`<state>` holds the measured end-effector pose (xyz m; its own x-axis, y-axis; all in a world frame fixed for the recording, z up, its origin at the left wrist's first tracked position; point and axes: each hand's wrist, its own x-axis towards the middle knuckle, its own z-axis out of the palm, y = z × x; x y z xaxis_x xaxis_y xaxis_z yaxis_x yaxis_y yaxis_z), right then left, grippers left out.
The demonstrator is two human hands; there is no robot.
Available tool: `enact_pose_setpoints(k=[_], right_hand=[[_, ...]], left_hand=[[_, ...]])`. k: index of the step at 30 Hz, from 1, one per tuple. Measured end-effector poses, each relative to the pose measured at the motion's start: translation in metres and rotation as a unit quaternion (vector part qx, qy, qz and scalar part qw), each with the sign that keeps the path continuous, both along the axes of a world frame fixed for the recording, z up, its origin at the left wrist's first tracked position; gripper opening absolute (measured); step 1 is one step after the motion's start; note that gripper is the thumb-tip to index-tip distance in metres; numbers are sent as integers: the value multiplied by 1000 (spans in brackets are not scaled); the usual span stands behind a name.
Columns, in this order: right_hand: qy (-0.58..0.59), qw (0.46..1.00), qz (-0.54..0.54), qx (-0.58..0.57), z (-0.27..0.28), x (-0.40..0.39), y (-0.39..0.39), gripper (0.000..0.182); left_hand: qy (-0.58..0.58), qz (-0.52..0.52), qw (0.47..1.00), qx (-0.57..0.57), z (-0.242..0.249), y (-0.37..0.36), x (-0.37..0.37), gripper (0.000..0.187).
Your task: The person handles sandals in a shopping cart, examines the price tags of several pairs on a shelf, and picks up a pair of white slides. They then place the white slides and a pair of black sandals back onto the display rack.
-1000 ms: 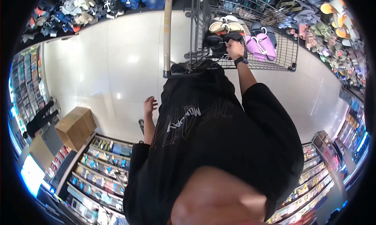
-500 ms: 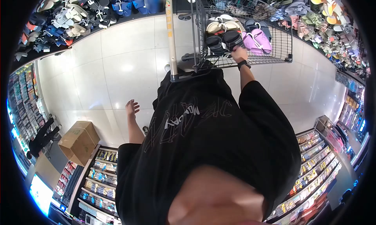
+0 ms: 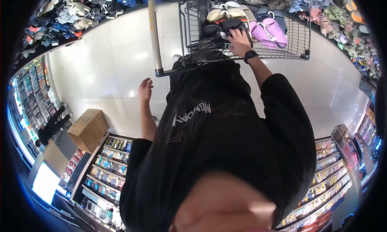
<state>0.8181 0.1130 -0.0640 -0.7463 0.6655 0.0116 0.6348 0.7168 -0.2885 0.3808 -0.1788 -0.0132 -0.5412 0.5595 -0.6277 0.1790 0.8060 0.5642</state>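
Note:
My right hand (image 3: 240, 43), with a black watch on the wrist, reaches over the near rim of a wire shopping cart (image 3: 296, 54). Its fingers are curled over a black slipper (image 3: 232, 24), one of a dark pair in the basket. Beside that pair lie pink-purple slippers (image 3: 269, 32) joined by a white hanger, and behind it cream slippers (image 3: 219, 14). My left hand (image 3: 145, 89) hangs over the floor at my side, holding nothing, its fingers loosely bent and apart.
A pale pole (image 3: 154, 34) rises left of the cart. Racks of slippers (image 3: 72, 14) curve along the far side. A cardboard box (image 3: 88, 129) stands at left near shelves of small goods (image 3: 109, 163). Another person (image 3: 52, 125) is at far left.
My right hand has moved from the cart's near rim inward onto the black slipper. The cart and pole have shifted in view, and my left hand has risen a little.

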Motion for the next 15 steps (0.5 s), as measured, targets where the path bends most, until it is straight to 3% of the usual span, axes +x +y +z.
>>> enact_pose_setpoints(k=[7, 15], right_hand=[[-27, 999, 26, 22, -20, 3, 25, 16], [-111, 988, 108, -2, -16, 3, 46, 24]], left_hand=[[-44, 21, 996, -79, -46, -39, 50, 37], [-115, 76, 984, -114, -82, -91, 79, 39]])
